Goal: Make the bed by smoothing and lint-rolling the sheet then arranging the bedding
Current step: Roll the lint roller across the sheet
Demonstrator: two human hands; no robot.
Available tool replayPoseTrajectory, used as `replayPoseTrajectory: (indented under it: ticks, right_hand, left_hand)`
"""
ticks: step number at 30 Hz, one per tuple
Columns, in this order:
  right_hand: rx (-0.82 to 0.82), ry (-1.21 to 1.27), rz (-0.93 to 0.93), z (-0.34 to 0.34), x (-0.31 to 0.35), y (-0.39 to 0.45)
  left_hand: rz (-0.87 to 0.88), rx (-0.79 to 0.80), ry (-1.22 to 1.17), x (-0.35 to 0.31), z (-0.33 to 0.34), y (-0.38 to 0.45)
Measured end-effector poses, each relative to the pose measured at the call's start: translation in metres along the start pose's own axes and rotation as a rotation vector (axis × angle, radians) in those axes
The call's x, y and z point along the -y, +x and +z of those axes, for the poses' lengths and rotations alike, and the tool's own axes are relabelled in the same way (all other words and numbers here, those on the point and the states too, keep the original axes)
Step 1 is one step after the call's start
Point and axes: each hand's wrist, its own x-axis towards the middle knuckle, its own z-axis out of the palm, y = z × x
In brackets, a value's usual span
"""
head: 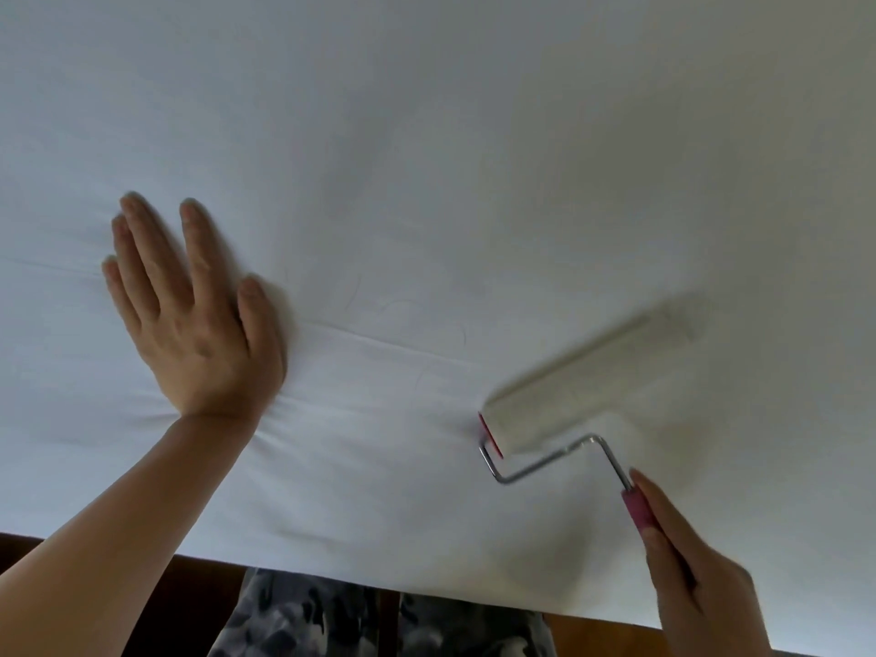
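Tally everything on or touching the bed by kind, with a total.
Hands: 2, the left hand flat on the sheet, the right hand holding the roller's pink grip
Lint rollers: 1
Sheets: 1, white
Total: 4

one sheet (426, 135), one lint roller (588, 386), two hands (189, 320)

A white sheet (426, 158) covers the bed and fills nearly the whole view, mostly smooth, with shallow creases running from nine o'clock toward the centre. A lint roller (585, 386) lies on it at about four o'clock: a pale drum, slightly blurred, slanting up toward two o'clock, with a red end cap, bent metal rod and pink handle.
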Motion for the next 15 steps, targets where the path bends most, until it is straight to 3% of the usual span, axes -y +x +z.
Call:
replayPoseTrajectory:
  ticks: [3,4,8,11,15]
  right_hand:
    - [0.105,0.053,0.094,-0.012,-0.029,-0.023]
    - [0.17,0.02,0.068,-0.017,-0.036,-0.033]
    - [0.182,-0.276,-0.092,-0.013,-0.065,-0.03]
    - [0.064,-0.148,-0.002,-0.01,-0.021,-0.009]
    - [-0.04,-0.028,-0.039,0.007,0.021,0.034]
  left_hand:
    - [-0.006,0.009,0.002,-0.001,0.0,-0.001]
    - [-0.008,0.013,0.001,-0.002,0.0,-0.001]
    - [-0.02,0.024,0.005,-0.003,-0.001,-0.001]
    - [-0.022,0.023,0.003,-0.004,-0.001,0.001]
    - [-0.021,0.024,0.001,-0.004,-0.001,0.001]
